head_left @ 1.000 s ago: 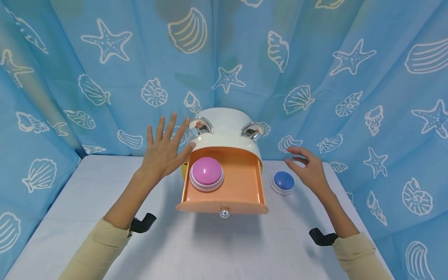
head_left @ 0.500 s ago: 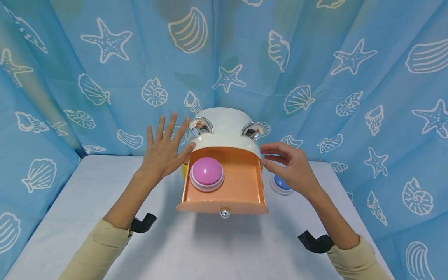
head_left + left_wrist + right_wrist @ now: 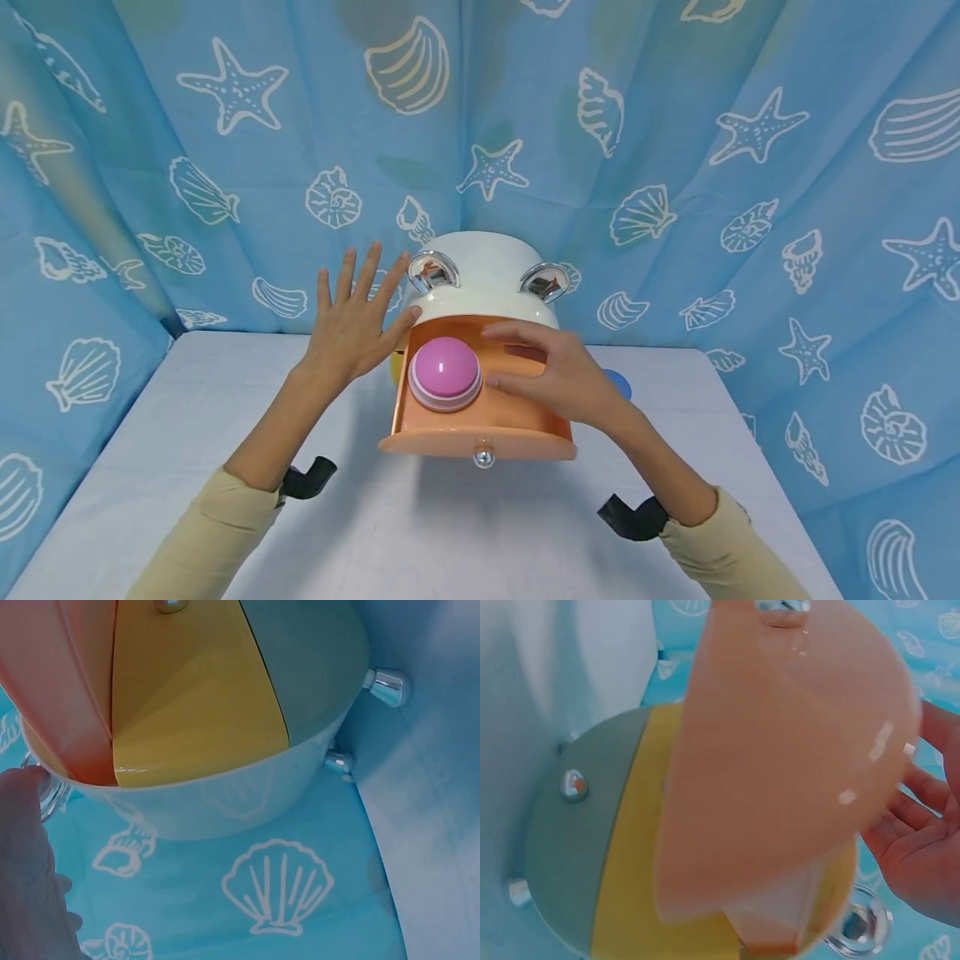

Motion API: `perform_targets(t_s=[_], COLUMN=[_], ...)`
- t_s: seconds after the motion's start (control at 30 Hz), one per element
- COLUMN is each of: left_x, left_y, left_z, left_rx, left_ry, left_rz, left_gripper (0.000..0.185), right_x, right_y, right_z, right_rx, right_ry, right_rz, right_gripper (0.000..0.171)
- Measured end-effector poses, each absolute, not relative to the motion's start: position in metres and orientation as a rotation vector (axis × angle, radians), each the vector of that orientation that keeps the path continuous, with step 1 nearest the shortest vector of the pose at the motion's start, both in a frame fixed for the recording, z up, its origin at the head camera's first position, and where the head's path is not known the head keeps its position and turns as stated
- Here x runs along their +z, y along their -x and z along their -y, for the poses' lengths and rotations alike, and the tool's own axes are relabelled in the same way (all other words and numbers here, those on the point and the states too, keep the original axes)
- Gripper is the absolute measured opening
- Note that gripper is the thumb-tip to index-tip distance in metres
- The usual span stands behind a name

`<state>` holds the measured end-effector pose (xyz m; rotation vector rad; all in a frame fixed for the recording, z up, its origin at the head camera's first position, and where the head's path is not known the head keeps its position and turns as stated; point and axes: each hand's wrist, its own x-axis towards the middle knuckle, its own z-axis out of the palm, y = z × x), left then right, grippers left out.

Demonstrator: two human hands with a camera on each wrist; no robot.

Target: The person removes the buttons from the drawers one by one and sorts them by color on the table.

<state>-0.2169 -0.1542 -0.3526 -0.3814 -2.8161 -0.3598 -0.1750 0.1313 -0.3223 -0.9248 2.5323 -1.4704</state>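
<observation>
A small rounded chest with a white shell (image 3: 480, 271) and chrome ring ears has its orange top drawer (image 3: 442, 442) pulled out. Inside, on the drawer's left side, sits a pink domed push button (image 3: 446, 367) with a pale base. Over the right half of the drawer is my right hand (image 3: 562, 371), thumb and fingers apart and pointing at the pink button, holding nothing. My left hand (image 3: 348, 329) has its fingers spread beside the chest's left ear, the thumb tip at the shell. Mostly hidden behind the right hand is a blue domed button (image 3: 619, 384) on the table.
Below the orange drawer are a yellow drawer (image 3: 187, 697) and a grey-green drawer (image 3: 311, 667), both pushed in. Chrome feet (image 3: 388, 686) hold the chest up. A white cloth covers the table (image 3: 480, 533), and a blue seashell curtain (image 3: 675, 150) hangs close behind.
My right hand has moved left from beside the blue button, past the chest's right edge, to over the open drawer. The left hand and pink button have stayed in place.
</observation>
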Motion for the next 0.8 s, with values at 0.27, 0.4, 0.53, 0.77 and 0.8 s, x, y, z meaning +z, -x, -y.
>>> perform_targets(t_s=[0.27, 0.4, 0.53, 0.77, 0.8], left_x=[-0.352, -0.352, -0.351, -0.351, -0.351], left_y=[0.217, 0.216, 0.216, 0.216, 0.216], left_z=[0.154, 0.154, 0.154, 0.154, 0.154], left_rx=[-0.355, -0.354, -0.359, -0.368, -0.367], left_ry=[0.38, 0.385, 0.388, 0.387, 0.385], left_rz=[2.813, 2.808, 2.81, 2.814, 2.816], left_gripper=[0.075, 0.074, 0.074, 0.074, 0.074], right_x=[-0.333, -0.338, -0.342, -0.346, -0.347], right_y=[0.187, 0.192, 0.196, 0.2, 0.2], right_z=[-0.113, -0.11, -0.107, -0.103, -0.102], right_rx=[-1.296, -1.244, -1.219, -1.19, -1.181], right_ry=[0.966, 1.008, 1.032, 1.03, 1.037], right_rz=[-2.513, -2.511, -2.506, -2.49, -2.49], right_gripper=[0.062, 0.067, 0.072, 0.078, 0.079])
